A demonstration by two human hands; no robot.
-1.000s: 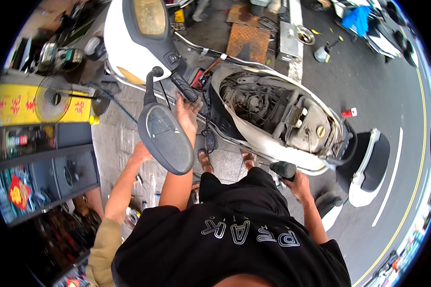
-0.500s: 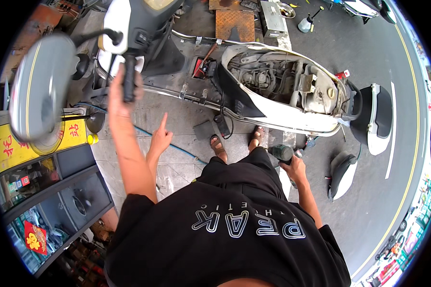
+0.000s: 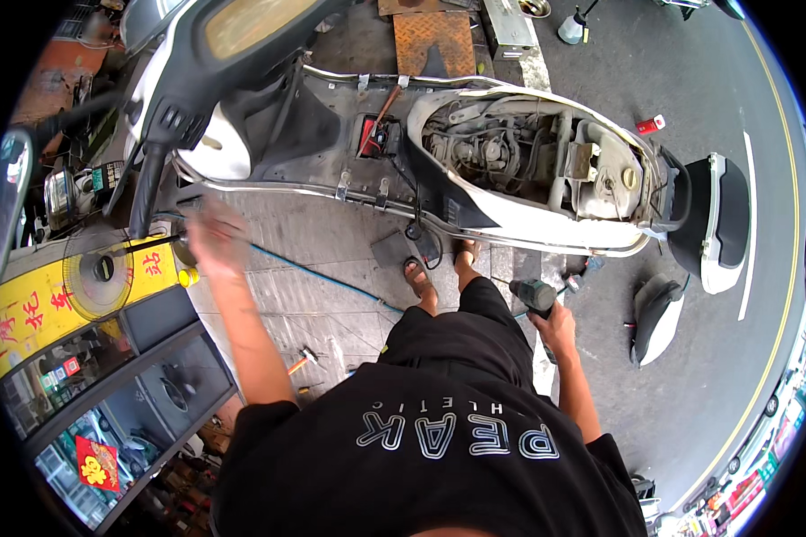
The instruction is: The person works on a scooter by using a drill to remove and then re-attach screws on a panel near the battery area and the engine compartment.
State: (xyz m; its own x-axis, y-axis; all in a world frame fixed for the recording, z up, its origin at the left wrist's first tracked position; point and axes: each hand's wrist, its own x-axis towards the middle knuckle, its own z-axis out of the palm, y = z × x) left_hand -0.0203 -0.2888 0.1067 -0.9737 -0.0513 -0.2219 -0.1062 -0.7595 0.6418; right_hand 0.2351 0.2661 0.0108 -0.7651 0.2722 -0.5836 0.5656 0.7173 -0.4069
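My left hand [image 3: 217, 237] is a blur just right of the scooter's black handlebar grip [image 3: 148, 192], seemingly off it; its fingers are too smeared to read. My right hand [image 3: 553, 324] is closed on a dark green power drill [image 3: 533, 294], below the rear body of the white scooter [image 3: 537, 224]. The scooter's seat area is open, showing a dusty engine [image 3: 488, 143] and a tank with a yellowish cap [image 3: 627, 179]. In the floorboard a small open compartment [image 3: 376, 134] holds a red-and-black part, with a brown-handled tool across it.
A blue hose [image 3: 304, 268] crosses the pavement. A fan [image 3: 98, 273] and glass cabinet [image 3: 170, 376] stand left. A loose white-and-black panel [image 3: 655, 327], a detached seat-like piece [image 3: 721, 224] and a spray bottle [image 3: 573, 27] are rightward. A hammer [image 3: 306, 358] lies below; a rusty plate [image 3: 434, 40] lies beyond.
My left hand has left the grip and moved down. The handlebar and mirror have turned. The other person's hand is out of sight. My right hand still holds the drill.
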